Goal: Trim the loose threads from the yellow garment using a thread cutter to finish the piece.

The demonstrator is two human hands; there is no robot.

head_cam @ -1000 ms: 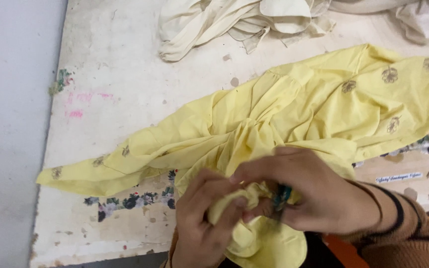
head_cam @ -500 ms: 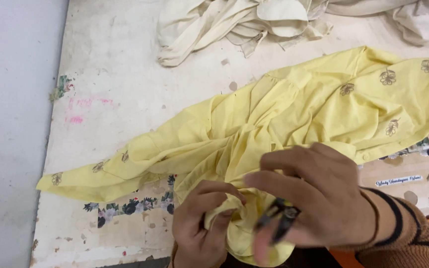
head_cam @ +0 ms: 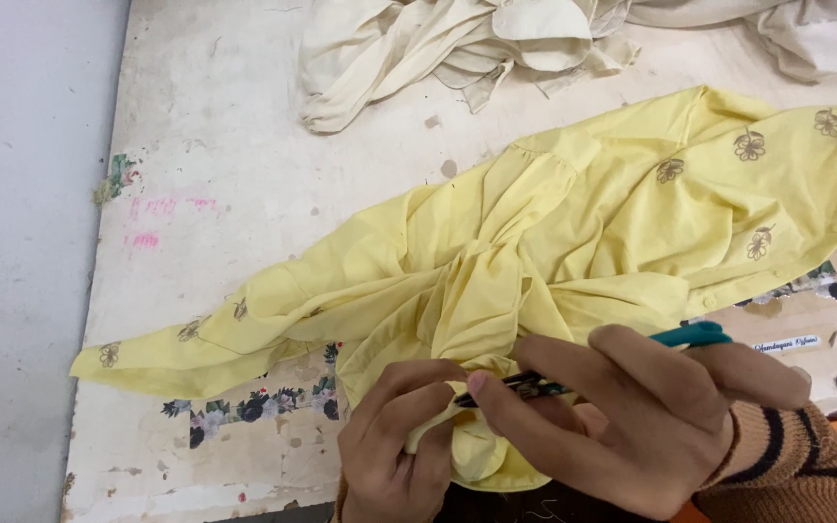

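While your left hand pinches the yellow embroidered cotton garment, your right hand grips teal-handled snips — trimming underway, most fabric beyond unchecked.

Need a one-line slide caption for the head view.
Left hand pinches yellow garment while right hand holds teal-handled tool against it on worn white table.

left hand: fingers curled, pinching | right hand: closed grip, fingers extended leftward
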